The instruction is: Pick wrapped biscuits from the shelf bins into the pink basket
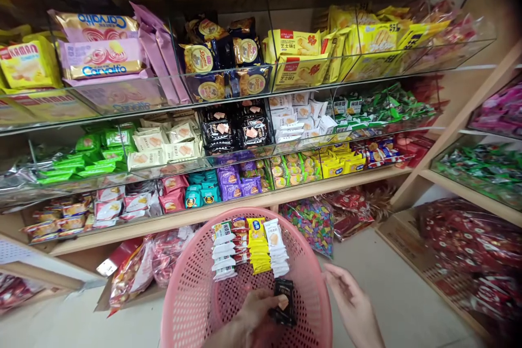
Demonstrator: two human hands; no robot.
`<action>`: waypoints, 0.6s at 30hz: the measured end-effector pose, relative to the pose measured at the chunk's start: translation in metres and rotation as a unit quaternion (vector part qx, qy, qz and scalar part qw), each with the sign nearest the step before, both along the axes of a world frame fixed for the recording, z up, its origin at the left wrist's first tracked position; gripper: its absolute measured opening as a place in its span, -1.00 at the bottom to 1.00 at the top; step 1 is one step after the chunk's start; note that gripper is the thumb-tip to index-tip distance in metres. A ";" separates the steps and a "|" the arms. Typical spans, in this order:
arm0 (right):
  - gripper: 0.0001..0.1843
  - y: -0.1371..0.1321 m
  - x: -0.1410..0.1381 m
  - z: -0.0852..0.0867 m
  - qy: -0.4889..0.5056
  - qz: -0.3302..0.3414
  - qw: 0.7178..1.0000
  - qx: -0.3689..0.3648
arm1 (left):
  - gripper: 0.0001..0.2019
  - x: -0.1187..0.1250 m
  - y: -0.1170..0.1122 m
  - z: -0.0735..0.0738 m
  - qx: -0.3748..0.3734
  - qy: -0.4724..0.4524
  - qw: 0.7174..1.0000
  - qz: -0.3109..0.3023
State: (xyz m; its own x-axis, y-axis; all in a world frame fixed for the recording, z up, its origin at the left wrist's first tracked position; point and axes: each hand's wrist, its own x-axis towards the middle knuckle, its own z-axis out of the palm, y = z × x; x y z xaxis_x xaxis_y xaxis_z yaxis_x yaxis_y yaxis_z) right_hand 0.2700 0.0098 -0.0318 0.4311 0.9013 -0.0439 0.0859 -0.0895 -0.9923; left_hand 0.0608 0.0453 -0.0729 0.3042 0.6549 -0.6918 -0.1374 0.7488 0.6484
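Inside a pink perforated plastic basket (pixel 179 283), my left hand (pixel 255 310) grips black snack packets (pixel 284 299), thumb laid across the upper one. Just above them, against the far wall, stand overlapping rows of small packets: white-and-green packets (pixel 223 250), red-and-blue packets (pixel 240 239), yellow packets (pixel 259 247) and white packets (pixel 277 244). My right hand (pixel 346 299) is by the basket's right rim, fingers extended and nothing in it. Whether it touches the rim, I cannot tell.
Glass-fronted shelves ahead hold sorted snacks, among them black packets (pixel 236 128) and white packets (pixel 299 117) on the middle level. Below are a bag of colourful sweets (pixel 310 223) and red bags (pixel 136 266). A cardboard box (pixel 424 272) sits on the floor at right.
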 end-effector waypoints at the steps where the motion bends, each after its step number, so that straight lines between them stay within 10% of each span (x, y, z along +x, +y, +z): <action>1: -0.57 -0.002 -0.001 -0.001 0.005 -0.016 1.000 -0.003 | -0.59 0.003 0.000 -0.004 0.005 0.003 1.000 0.009; 18: -0.53 -0.003 -0.010 -0.001 0.025 -0.047 0.998 -0.029 | -0.46 0.017 0.000 -0.047 0.108 0.148 0.981 0.057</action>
